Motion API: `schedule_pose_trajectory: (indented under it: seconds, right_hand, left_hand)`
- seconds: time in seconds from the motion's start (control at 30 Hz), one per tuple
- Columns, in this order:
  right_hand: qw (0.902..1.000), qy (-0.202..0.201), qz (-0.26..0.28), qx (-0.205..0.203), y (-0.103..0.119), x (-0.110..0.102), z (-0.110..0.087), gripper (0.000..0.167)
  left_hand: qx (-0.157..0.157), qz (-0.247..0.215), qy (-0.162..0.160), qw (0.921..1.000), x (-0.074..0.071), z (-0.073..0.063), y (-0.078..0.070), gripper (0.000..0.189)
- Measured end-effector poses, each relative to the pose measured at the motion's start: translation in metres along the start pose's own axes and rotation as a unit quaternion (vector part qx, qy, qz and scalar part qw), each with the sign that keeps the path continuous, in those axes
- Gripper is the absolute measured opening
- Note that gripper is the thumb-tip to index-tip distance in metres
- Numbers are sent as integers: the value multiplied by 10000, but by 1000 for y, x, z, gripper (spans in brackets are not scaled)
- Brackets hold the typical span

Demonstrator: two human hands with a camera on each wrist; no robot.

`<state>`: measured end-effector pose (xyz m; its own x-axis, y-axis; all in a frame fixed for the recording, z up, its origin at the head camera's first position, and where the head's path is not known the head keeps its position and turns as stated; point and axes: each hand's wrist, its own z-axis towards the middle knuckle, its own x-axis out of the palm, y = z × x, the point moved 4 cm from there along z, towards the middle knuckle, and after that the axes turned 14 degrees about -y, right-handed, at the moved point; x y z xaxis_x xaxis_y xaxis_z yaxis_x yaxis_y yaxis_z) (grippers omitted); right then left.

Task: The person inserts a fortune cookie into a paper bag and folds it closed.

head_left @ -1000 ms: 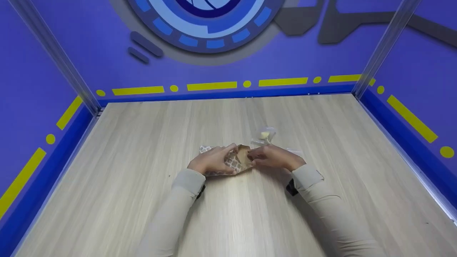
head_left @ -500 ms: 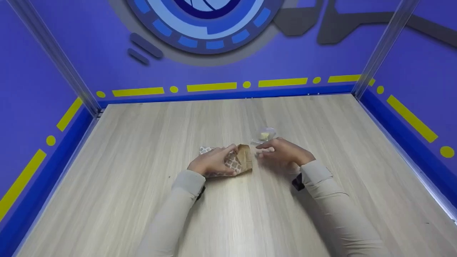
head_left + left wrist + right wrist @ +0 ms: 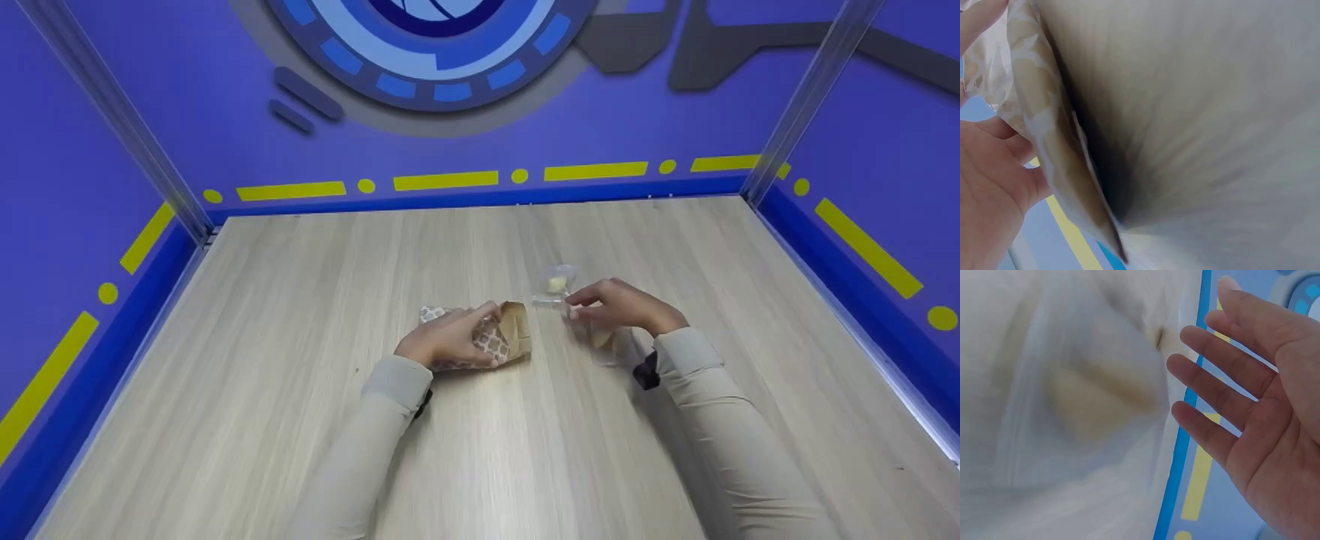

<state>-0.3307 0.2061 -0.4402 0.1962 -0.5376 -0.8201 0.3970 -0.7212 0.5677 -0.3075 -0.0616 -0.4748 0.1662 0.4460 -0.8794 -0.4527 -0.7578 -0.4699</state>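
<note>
My left hand (image 3: 446, 337) grips a brown paper bag (image 3: 491, 343) with a white mottled pattern, which lies on the table with its plain brown mouth facing right. In the left wrist view the thumb and fingers are on the patterned paper (image 3: 1044, 95). My right hand (image 3: 626, 306) is extended over the table, its fingertips at the edge of a small clear plastic bag (image 3: 556, 285) holding a pale yellow piece. Beneath the right palm lies a second clear bag (image 3: 1095, 405), blurred, with a tan piece inside. The right fingers (image 3: 1224, 365) are spread and hold nothing.
The light wood table (image 3: 337, 285) is bounded by purple-blue panels (image 3: 480, 150) at the back and on both sides. Metal posts (image 3: 802, 105) stand at the back corners.
My right hand has left the paper bag's mouth and moved right and slightly away from me. The far plastic bag has turned slightly. My left hand keeps its place on the paper bag.
</note>
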Motion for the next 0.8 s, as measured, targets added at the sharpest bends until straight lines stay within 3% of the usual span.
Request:
schedule_pose_trajectory:
  seconds: [0.53,0.8]
  right_hand:
    - [9979,445,-180,423,-23,-14,-8,40]
    - [9967,450,-376,565,-28,-15,-10,40]
  left_hand:
    - [82,70,-17,9999,-1,1,-2,64]
    - [-26,35,33,10000,-2,0,-1,64]
